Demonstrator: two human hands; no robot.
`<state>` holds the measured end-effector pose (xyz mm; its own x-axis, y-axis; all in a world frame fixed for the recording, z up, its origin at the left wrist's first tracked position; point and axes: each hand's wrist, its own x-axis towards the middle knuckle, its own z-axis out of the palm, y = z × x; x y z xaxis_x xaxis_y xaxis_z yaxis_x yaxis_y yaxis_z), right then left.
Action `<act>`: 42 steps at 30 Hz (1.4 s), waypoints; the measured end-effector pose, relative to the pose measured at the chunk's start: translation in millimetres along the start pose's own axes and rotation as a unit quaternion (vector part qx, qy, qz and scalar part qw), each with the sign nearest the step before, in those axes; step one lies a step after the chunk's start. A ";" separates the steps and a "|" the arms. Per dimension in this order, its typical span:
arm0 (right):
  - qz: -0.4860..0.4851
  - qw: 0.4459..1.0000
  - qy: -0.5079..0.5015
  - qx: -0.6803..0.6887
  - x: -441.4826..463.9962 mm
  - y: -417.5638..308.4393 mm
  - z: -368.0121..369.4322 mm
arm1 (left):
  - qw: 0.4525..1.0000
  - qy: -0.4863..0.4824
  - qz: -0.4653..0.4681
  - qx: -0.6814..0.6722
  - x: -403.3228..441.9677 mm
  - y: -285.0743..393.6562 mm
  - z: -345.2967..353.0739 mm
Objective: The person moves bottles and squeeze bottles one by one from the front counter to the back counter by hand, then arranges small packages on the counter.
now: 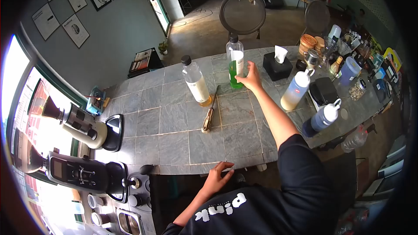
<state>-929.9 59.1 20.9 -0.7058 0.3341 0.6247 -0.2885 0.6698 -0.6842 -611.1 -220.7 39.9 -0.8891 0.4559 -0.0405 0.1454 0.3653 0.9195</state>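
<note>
A tall clear bottle of green liquid [236, 67] with a black cap and white label stands upright on the grey tiled counter [170, 124]. My right hand [251, 77] reaches to its right side, thumb over the lower label and fingers apart; whether the thumb touches the bottle I cannot tell. Left of it stands a similar bottle with a little amber liquid [198, 85]. A long thin tool with a brown patterned handle [208, 119] lies in front of the bottles. My left hand [217, 176] is at the counter's near edge, fingers loosely spread, holding nothing.
A black tissue box [277, 67] and two squeeze bottles, one pale [296, 90] and one dark [321, 118], stand at right. Jars and containers crowd the far right end. Two coffee grinders, one cream [85, 126] and one black [78, 172], stand at left. A person sits far behind.
</note>
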 end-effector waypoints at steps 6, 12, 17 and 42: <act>0.059 0.990 -0.083 0.099 9.9 6.6 27.1 | 1.000 -0.028 0.009 -0.012 25.4 -4.2 1.9; 0.087 0.988 -0.066 0.111 4.5 -4.6 21.1 | 1.000 -0.013 -0.001 -0.007 30.2 -9.9 1.4; 0.113 0.984 -0.049 0.129 -15.1 -29.9 -10.5 | 1.000 -0.016 0.014 0.010 26.6 0.2 2.4; 0.104 0.969 -0.076 0.213 -385.8 -278.3 -448.4 | 0.940 -0.189 0.267 -0.093 -179.4 113.5 149.3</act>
<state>-287.2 41.1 139.1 -0.8552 0.3086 0.4164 -0.3478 0.2540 -0.9025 -370.3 -139.8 93.2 -0.4877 0.8033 0.3418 0.4179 -0.1290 0.8993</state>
